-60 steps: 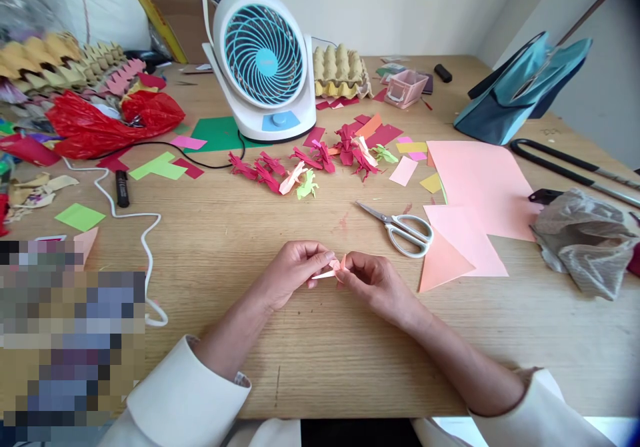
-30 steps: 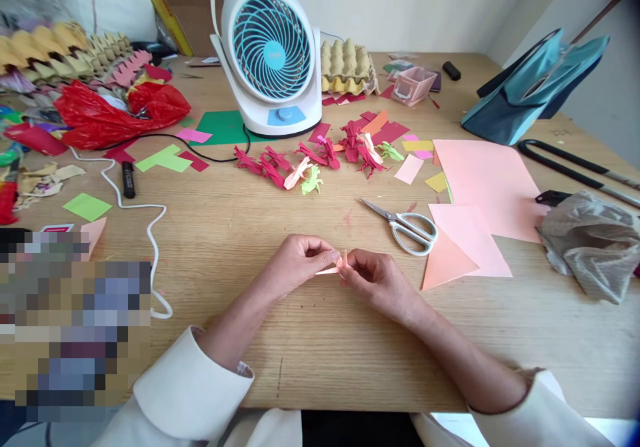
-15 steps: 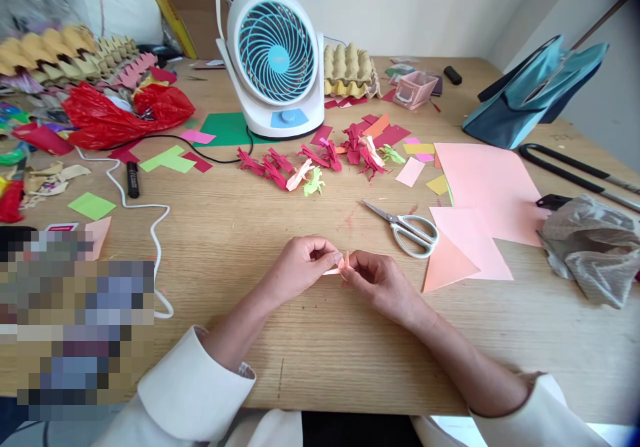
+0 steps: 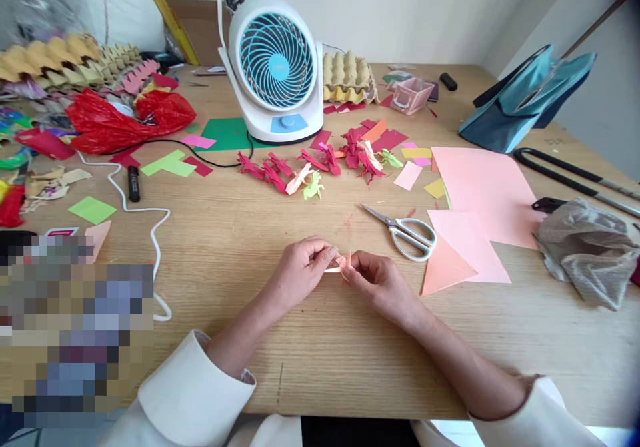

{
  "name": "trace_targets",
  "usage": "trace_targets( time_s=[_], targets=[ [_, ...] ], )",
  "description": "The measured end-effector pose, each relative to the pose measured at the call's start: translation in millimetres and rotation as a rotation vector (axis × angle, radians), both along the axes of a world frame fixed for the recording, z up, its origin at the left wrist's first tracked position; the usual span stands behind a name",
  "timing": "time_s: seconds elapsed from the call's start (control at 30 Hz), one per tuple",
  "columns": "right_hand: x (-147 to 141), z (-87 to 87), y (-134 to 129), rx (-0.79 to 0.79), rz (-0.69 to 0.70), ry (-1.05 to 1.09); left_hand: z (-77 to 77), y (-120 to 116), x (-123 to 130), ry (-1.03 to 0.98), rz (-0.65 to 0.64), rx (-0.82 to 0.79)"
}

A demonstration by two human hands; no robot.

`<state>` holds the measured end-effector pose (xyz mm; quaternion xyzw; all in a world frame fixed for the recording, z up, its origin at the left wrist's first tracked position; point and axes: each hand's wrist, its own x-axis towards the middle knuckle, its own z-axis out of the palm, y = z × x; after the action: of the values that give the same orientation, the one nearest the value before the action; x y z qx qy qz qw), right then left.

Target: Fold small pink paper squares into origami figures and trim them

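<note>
Between my two hands is a small folded piece of pink paper (image 4: 343, 265), low over the wooden table. My left hand (image 4: 306, 265) pinches its left side with thumb and forefinger. On the right side, the thumb and fingers of my right hand (image 4: 380, 280) close around it, and a narrow point of paper sticks up. White-handled scissors (image 4: 413, 237) lie to the right of my hands. Beyond them, folded paper figures in red (image 4: 275, 172), pale pink (image 4: 299, 177) and green (image 4: 313, 185) stand in a loose row. A folded pink triangle (image 4: 445, 267) rests near the scissors.
A white fan (image 4: 280, 67) stands at the back. Large pink sheets (image 4: 487, 193), a crumpled grey bag (image 4: 587, 253) and a blue bag (image 4: 520, 107) are on the right. A red plastic bag (image 4: 125, 123), a black marker (image 4: 133, 184) and a white cord (image 4: 156, 233) lie left.
The view has shifted slightly. My left fingers have moved a little on the pink paper, and more of the paper shows between my hands.
</note>
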<state>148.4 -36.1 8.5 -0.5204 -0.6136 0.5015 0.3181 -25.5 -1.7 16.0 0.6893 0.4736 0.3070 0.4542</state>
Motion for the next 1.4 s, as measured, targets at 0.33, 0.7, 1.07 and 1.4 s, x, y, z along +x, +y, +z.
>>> trace_targets(
  time_s=[0.33,0.7,1.07,1.4],
  targets=[
    [-1,2.7,0,0.003,0.013,0.005,-3.7,-4,0,0.061,0.023,0.110],
    [0,1.1,0,0.002,0.018,-0.005,-2.9,-3,2,0.030,0.005,0.155],
    [2,-11.2,4,-0.024,-0.021,0.166,-6.4,-1,2,-0.023,0.061,0.029],
    [1,-15.4,5,-0.030,-0.052,0.182,-10.8,0,4,-0.137,0.039,-0.049]
  ],
)
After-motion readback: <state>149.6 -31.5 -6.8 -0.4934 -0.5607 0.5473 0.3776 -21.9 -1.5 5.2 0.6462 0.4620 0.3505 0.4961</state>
